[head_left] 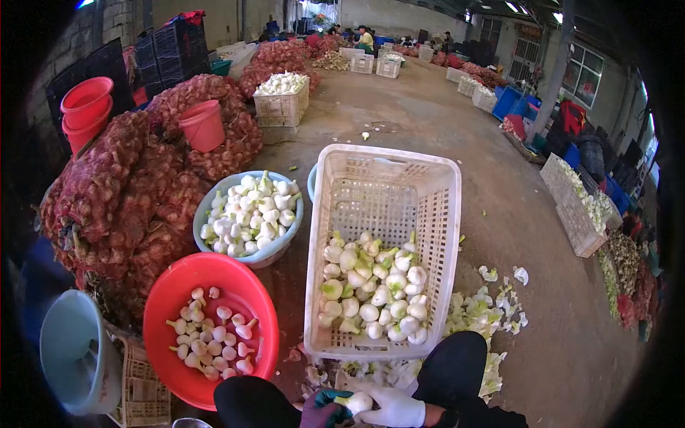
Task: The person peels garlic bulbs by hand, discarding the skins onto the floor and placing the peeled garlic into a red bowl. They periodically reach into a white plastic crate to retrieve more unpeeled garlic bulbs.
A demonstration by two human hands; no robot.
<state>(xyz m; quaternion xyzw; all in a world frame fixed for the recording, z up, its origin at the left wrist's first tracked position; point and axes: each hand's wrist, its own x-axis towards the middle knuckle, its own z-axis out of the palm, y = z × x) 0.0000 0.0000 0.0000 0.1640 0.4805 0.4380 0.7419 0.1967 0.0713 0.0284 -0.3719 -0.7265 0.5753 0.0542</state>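
Between my knees, my left hand (327,409), in a dark green and purple glove, is closed around the stem side of a white garlic bulb (358,403). My right hand (398,408), in a white glove, holds the same bulb from the right. Just beyond my hands is a white plastic crate (457,214) with many peeled bulbs (371,285) in its near half. A red basin (267,307) with pinkish bulbs stands to the left. Behind it is a light blue basin (296,221) heaped with white bulbs.
Garlic skins (492,310) lie right of the crate. Net sacks of garlic (121,207) pile up at left, with a pink bucket (203,127) on them. An empty blue bucket (71,357) stands near left. Full crates (571,207) line the right side. People are far off.
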